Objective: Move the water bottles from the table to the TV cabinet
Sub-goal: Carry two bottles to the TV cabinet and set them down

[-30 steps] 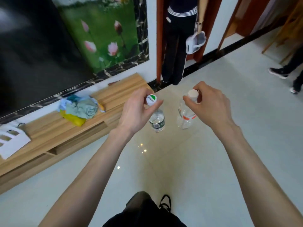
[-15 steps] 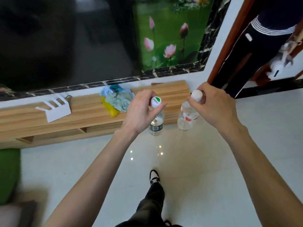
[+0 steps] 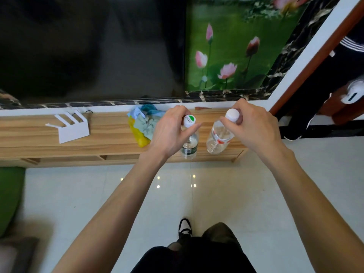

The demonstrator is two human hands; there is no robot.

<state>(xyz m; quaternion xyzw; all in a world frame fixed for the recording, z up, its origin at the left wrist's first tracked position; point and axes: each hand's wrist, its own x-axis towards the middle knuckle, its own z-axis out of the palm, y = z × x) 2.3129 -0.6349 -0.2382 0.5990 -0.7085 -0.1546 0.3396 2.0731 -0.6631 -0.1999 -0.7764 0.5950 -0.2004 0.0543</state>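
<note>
- Over the right end of the TV cabinet (image 3: 110, 134), in the head view, both hands are carrying one bottle each by the cap.
- Left hand (image 3: 169, 133): fingers are closing around the neck of the green-label bottle (image 3: 189, 146), just under its green-and-white cap (image 3: 189, 120); the body is hanging below, upright.
- Right hand (image 3: 254, 129): fingertips are pinching the white cap (image 3: 232, 114) of the red-label bottle (image 3: 219, 139), whose body is tilting slightly to the left.
- Gripping at the cap is likely keeping the bases free for setting down.
- Both bottles are appearing over the near edge of the cabinet; contact with its top cannot be confirmed.
- Crumpled cloths (image 3: 144, 125) are lying just left of the left hand, and a white rack (image 3: 72, 128) is lying farther left, so the bare right end is probably the placing zone.
</note>
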